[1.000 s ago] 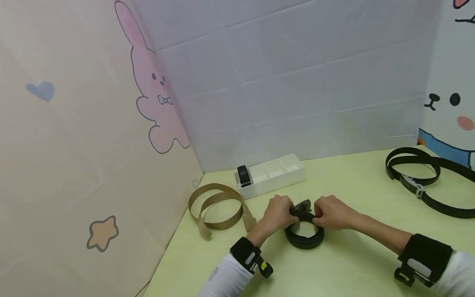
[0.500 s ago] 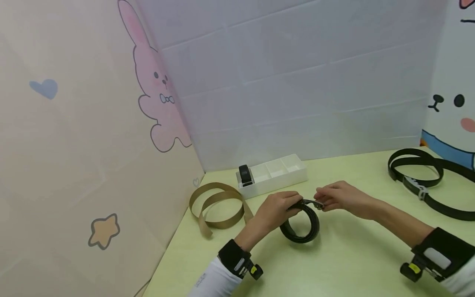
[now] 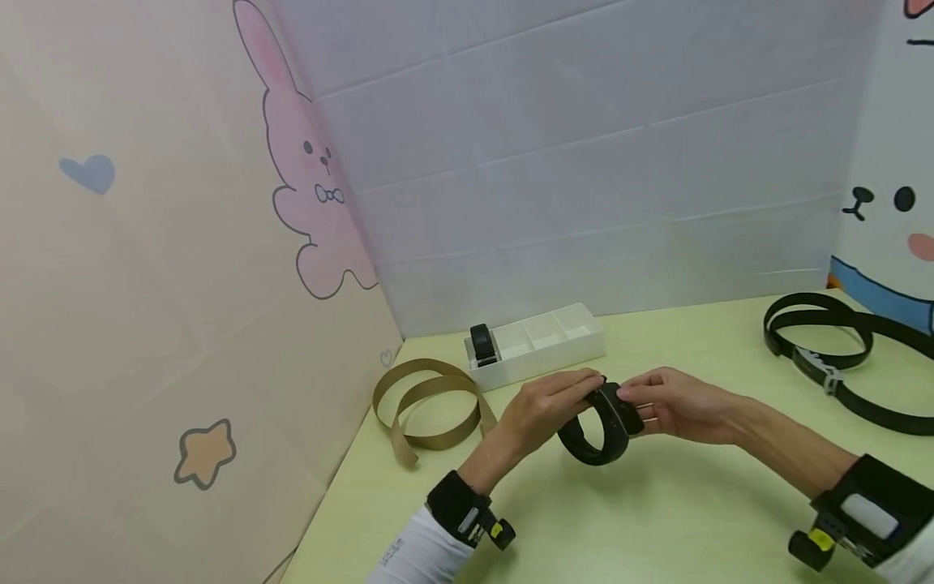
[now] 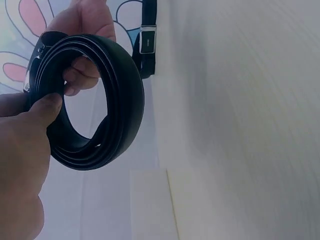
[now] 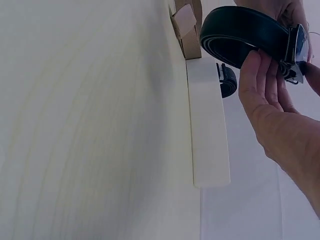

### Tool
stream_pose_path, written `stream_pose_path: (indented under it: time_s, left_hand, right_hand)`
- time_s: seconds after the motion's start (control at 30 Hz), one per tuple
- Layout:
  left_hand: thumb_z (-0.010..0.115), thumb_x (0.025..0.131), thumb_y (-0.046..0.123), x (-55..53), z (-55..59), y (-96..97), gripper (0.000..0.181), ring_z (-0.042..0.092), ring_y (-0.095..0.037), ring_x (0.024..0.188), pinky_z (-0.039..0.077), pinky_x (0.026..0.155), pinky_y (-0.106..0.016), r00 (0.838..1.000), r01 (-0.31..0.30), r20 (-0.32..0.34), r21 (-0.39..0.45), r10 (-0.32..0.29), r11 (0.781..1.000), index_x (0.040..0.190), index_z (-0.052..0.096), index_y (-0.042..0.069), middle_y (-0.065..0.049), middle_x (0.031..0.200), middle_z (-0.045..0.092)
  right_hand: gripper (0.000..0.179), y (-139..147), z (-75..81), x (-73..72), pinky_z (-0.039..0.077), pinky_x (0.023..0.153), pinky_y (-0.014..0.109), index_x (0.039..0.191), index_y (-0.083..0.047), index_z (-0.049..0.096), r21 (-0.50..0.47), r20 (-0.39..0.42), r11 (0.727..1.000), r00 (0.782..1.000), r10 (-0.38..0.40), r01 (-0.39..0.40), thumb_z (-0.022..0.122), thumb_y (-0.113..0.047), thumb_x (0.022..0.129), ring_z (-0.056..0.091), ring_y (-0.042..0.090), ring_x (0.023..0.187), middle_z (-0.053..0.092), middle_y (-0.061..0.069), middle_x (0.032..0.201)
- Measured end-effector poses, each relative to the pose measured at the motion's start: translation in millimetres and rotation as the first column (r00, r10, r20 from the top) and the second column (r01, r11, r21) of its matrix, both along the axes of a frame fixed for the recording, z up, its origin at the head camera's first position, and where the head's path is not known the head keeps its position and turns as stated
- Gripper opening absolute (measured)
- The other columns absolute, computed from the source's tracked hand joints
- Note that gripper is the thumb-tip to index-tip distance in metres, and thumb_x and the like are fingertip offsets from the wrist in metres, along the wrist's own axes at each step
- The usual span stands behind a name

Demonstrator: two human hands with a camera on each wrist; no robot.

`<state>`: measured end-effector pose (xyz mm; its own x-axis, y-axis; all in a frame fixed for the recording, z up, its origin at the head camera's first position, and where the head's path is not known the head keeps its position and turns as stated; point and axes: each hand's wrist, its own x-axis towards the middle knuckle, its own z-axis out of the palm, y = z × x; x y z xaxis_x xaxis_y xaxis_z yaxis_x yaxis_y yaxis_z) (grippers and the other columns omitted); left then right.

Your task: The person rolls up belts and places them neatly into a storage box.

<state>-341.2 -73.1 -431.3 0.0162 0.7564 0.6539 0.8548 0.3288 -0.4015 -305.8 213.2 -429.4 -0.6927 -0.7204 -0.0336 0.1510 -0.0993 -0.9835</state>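
Note:
A black belt [image 3: 611, 442] is rolled into a coil and held up off the table. My left hand [image 3: 540, 412] pinches the coil at its upper left; in the left wrist view the thumb [image 4: 46, 107] lies on the coil's inner edge. My right hand [image 3: 686, 405] holds the buckle side, thumb on the metal buckle [image 5: 296, 52] and fingers against the underside of the coil, as the right wrist view shows. Several layers of strap show stacked in the ring [image 4: 127, 95].
Behind the hands stands a white compartment tray [image 3: 543, 355], with a rolled black belt [image 3: 481, 342] in its leftmost compartment. A loose tan webbing belt [image 3: 441, 442] lies left. A loosely looped black belt [image 3: 876, 412] with a silver buckle lies right.
Both hands have lifted the coiled belt from the table and tilted it. My right hand let go briefly of the coil's side, moved to the buckle and folded it round against the coil.

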Motion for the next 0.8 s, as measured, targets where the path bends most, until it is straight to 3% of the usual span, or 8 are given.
stream_pose_path:
  time_s: [0.3,0.4,0.5,0.57,0.63,0.67,0.7,0.8]
  left_hand:
    - [0.089,0.097,0.010,-3.8,-3.0,-4.0,0.040,0.082,-0.014,0.120,0.057,0.112,-0.019,0.997,0.017,0.069,0.079,-0.023,0.997,0.137,0.081,0.005,-0.007,0.131,0.084]
    - [0.090,0.096,0.006,-5.0,-1.0,-3.9,0.041,0.082,-0.016,0.121,0.057,0.112,-0.019,0.988,0.005,0.153,0.126,-0.025,0.992,0.136,0.081,0.004,-0.007,0.131,0.084]
    - [0.088,0.096,0.000,-5.1,0.4,-5.0,0.042,0.080,-0.020,0.125,0.058,0.113,-0.022,0.952,-0.044,0.304,0.186,-0.015,0.982,0.138,0.079,0.004,-0.010,0.134,0.082]
    - [0.085,0.098,-0.001,-4.0,1.0,-6.4,0.042,0.080,-0.024,0.128,0.061,0.112,-0.027,0.895,-0.098,0.446,0.245,-0.022,0.965,0.139,0.077,0.002,-0.012,0.135,0.081]
    - [0.081,0.102,0.003,-1.8,1.4,-7.6,0.037,0.080,-0.027,0.126,0.064,0.109,-0.033,0.776,-0.175,0.628,0.299,-0.055,0.938,0.139,0.076,0.002,-0.014,0.134,0.082]
    - [0.080,0.104,0.008,-0.2,1.5,-8.2,0.036,0.081,-0.026,0.123,0.065,0.107,-0.034,0.687,-0.219,0.722,0.315,-0.084,0.923,0.140,0.077,0.003,-0.014,0.132,0.083]
    - [0.079,0.106,0.015,1.4,1.5,-8.6,0.035,0.082,-0.024,0.120,0.066,0.104,-0.034,0.579,-0.268,0.807,0.320,-0.114,0.909,0.139,0.078,0.005,-0.011,0.130,0.084]
    - [0.077,0.109,0.035,5.3,0.4,-8.5,0.038,0.083,-0.017,0.112,0.067,0.101,-0.033,0.205,-0.368,0.957,0.270,-0.206,0.890,0.139,0.080,0.012,-0.005,0.126,0.085]
  right_hand:
    - [0.032,-8.8,-6.7,-0.9,0.061,0.112,0.029,0.137,-0.007,0.075,-0.048,-0.063,0.998,0.997,-0.036,0.033,0.048,-0.006,0.121,0.079,0.013,0.123,0.079,0.002,0.135]
    - [0.030,-12.4,-3.1,-0.7,0.061,0.111,0.027,0.140,-0.002,0.073,-0.027,-0.102,0.995,0.990,-0.096,0.093,0.052,-0.008,0.120,0.077,0.011,0.123,0.079,0.001,0.135]
    - [0.038,-16.2,2.1,-0.9,0.061,0.109,0.025,0.148,0.012,0.062,0.016,-0.120,0.983,0.976,-0.180,0.183,0.058,-0.010,0.118,0.077,0.010,0.123,0.076,0.004,0.136]
    - [0.050,-18.1,4.1,-1.1,0.061,0.108,0.024,0.154,0.021,0.051,0.048,-0.123,0.968,0.963,-0.238,0.245,0.060,-0.012,0.117,0.075,0.009,0.123,0.072,0.007,0.139]
    - [0.059,-19.0,3.7,-1.5,0.061,0.107,0.022,0.157,0.025,0.042,0.083,-0.136,0.948,0.946,-0.296,0.308,0.062,-0.014,0.117,0.075,0.006,0.121,0.069,0.010,0.141]
    - [0.061,-19.6,3.1,-1.4,0.061,0.106,0.021,0.157,0.026,0.041,0.094,-0.142,0.936,0.935,-0.324,0.338,0.063,-0.014,0.116,0.074,0.005,0.120,0.068,0.011,0.142]
    - [0.062,-20.3,2.5,-1.1,0.061,0.105,0.020,0.157,0.025,0.040,0.106,-0.154,0.925,0.925,-0.347,0.365,0.064,-0.015,0.116,0.074,0.004,0.119,0.068,0.012,0.142]
    - [0.062,-23.2,-0.5,-0.2,0.060,0.101,0.018,0.156,0.023,0.044,0.141,-0.218,0.889,0.889,-0.402,0.436,0.066,-0.017,0.115,0.075,0.003,0.115,0.074,0.015,0.141]
